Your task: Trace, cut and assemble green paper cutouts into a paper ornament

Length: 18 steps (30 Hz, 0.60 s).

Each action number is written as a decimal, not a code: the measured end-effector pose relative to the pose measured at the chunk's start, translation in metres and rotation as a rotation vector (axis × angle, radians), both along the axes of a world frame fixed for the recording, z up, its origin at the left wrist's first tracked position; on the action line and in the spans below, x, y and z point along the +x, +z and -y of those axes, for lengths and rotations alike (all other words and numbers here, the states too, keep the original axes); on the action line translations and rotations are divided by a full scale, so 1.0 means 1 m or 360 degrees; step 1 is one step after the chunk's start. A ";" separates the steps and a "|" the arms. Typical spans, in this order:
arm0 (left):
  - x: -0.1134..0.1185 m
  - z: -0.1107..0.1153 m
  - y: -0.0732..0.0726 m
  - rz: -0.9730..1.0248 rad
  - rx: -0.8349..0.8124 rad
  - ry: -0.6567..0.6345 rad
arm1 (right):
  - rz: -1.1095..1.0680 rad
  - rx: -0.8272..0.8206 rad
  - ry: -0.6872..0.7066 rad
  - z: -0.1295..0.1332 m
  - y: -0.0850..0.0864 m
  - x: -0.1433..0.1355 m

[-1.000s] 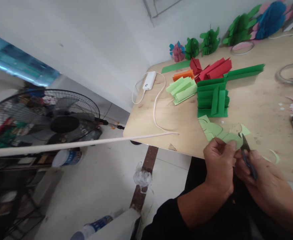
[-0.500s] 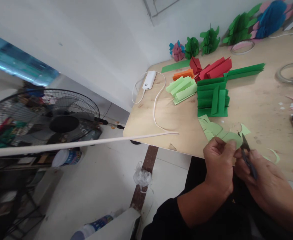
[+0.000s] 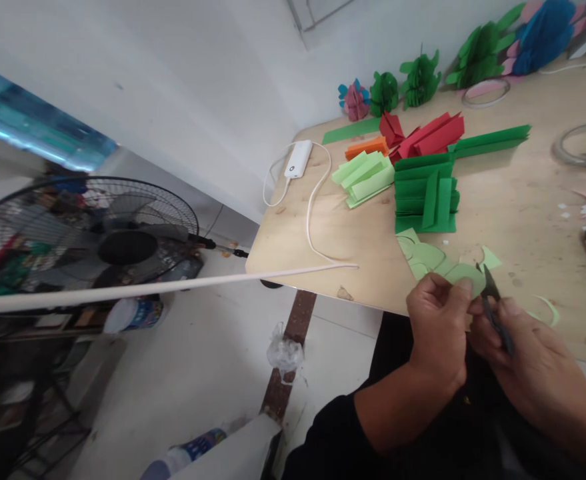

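Near the table's front edge my left hand [image 3: 440, 317] pinches a light green paper [image 3: 465, 273] with rounded edges between thumb and fingers. My right hand [image 3: 515, 347] grips dark scissors [image 3: 495, 310], whose blades are parted at the paper's right edge. Other light green paper pieces [image 3: 423, 253] with curved outlines lie just beyond my left hand. A small pale scrap [image 3: 490, 258] rests past the scissor tips, and a thin curved offcut [image 3: 547, 310] lies to the right of my right hand.
Folded dark green paper [image 3: 425, 197], light green strips [image 3: 365, 179] and red folds [image 3: 433, 137] lie mid-table. Honeycomb paper figures [image 3: 420, 81] stand along the wall. A white power bank [image 3: 299, 159] trails a cable over the left edge. A caged fan [image 3: 127, 247] stands left.
Almost nothing differs. Both hands, the paper and the scissors keep nearly the same place, with only a very slight shift of the scissors and the view.
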<state>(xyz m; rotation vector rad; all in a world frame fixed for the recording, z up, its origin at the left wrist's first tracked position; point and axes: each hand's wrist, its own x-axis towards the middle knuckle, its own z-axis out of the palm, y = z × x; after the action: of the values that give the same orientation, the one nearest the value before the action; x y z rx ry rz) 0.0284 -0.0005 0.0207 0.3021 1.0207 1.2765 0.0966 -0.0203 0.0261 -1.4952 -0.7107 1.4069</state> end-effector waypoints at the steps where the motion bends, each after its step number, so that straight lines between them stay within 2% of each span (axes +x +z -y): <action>1: 0.000 0.000 0.001 0.0004 -0.0002 0.0005 | -0.0004 0.0003 -0.0004 0.001 -0.001 0.000; 6: -0.001 -0.001 0.001 -0.0006 0.0028 0.0001 | 0.0007 -0.0009 0.0016 0.005 -0.010 0.001; 18: -0.005 -0.006 -0.007 -0.0098 -0.0020 -0.0027 | 0.0062 -0.0057 0.0038 -0.002 0.001 0.000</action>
<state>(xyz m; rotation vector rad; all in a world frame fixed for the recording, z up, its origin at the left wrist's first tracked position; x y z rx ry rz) 0.0230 0.0057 0.0140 0.3420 1.0759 1.2514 0.0968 -0.0185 0.0275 -1.5499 -0.7332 1.4186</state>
